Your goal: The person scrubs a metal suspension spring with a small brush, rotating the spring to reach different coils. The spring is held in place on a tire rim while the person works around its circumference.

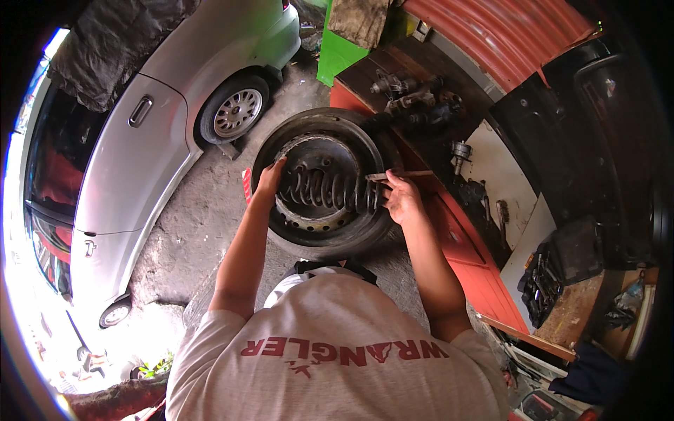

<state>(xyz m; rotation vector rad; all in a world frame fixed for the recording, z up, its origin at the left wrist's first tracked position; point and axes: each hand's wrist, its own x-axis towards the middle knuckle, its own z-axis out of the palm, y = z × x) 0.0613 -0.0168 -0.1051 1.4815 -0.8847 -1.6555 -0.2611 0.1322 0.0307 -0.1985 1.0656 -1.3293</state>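
Coil spring (328, 191) is located between the two hands, its axis running crosswise from one to the other. It is dark, and its coils stand over the middle of a wheel with a black tyre (281, 228). The wheel lies face up, below and between the hands.

Left hand (270, 179): fingers partly curled, in hold of the left end of the spring, thumb side uppermost. Right hand (402, 199): partly closed at the right end of the spring, thumb and fingertips pinching a thin pale strip (375, 177) across the top of the end coils. The strip appears to be a slim tool, but its type cannot be confirmed at this angle.

To the right of the right hand is a surface with a dark top (421, 57) and red front panels (460, 242). On its far part, ahead of the right hand, rest grimy metal parts (393, 84). Nearer, to the right of that hand, stand a metal joint part (460, 156) and a brush (503, 212). Further right and closer to the person is a group of dark tools (540, 284).

To the left of the left hand, well apart, stands a silver car (151, 161) on the grey floor (186, 231).
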